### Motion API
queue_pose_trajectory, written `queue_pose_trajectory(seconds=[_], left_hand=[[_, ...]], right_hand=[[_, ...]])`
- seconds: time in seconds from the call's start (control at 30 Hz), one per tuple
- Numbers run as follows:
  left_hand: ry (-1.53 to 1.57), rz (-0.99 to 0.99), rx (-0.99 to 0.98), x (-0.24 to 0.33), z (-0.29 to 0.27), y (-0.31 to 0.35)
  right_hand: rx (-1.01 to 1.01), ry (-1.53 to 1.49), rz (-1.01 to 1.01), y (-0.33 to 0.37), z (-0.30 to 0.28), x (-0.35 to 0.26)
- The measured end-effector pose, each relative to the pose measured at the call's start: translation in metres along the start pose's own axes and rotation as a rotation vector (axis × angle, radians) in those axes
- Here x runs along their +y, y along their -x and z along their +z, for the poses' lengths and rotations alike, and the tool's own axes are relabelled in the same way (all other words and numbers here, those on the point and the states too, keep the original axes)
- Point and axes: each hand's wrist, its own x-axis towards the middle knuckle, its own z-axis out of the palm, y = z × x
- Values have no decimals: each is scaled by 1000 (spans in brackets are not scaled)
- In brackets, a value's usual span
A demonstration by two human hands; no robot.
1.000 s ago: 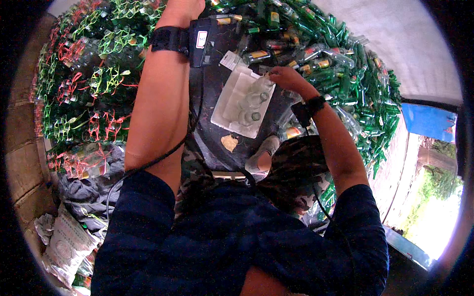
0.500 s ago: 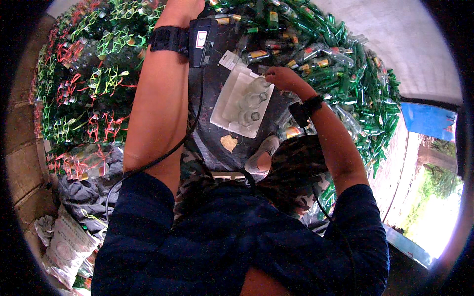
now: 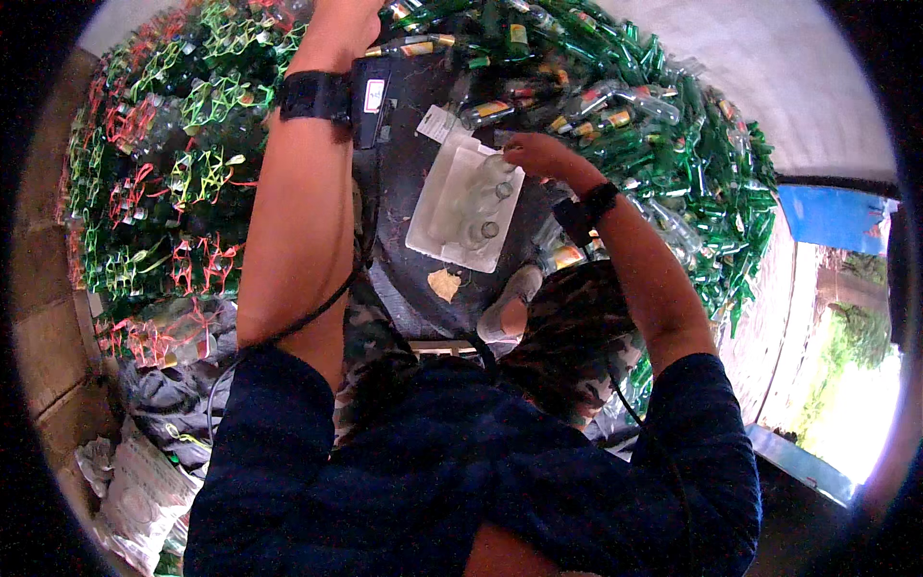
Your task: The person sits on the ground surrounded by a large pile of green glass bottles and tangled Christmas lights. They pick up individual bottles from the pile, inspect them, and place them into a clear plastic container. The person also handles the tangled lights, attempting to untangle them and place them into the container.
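Note:
A white shallow tray (image 3: 429,209) rests on the dark surface in front of me. In it lie several clear glass bottles (image 3: 478,229), side by side, with their mouths toward the right. My right hand (image 3: 540,155) is at the tray's upper right corner, its fingers curled at the neck end of the uppermost bottle (image 3: 496,168); the hand covers that bottle's mouth. My left hand (image 3: 348,21) reaches far forward to the top edge of the picture, near the labelled bottles there. Its fingers are cut off from view.
A large heap of green bottles (image 3: 663,144) spreads behind and to the right. Bottles bundled in red and green ties (image 3: 207,173) are stacked at left. A dry leaf (image 3: 443,285) lies below the tray. A black cable (image 3: 317,306) crosses my left forearm.
My right hand has shifted slightly left at the uppermost bottle. My left forearm has moved a little left, its hand still at the top edge. The whole view has shifted slightly.

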Motion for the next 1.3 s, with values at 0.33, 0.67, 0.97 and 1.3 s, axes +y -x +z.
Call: queue_pose_trajectory(seconds=[0.33,0.67,0.97,1.3], left_hand=[[-1144,-16,-150,46,40,-7],[-561,-517,139,31,65,-11],[-660,-528,127,21,67,-10],[-1210,-255,27,3,89,-2]], right_hand=[[-56,35,-73,3,-2,8],[32,-100,-41,40,-14,0],[19,-83,-86,41,-20,52],[219,35,-251,92,-46,145]])
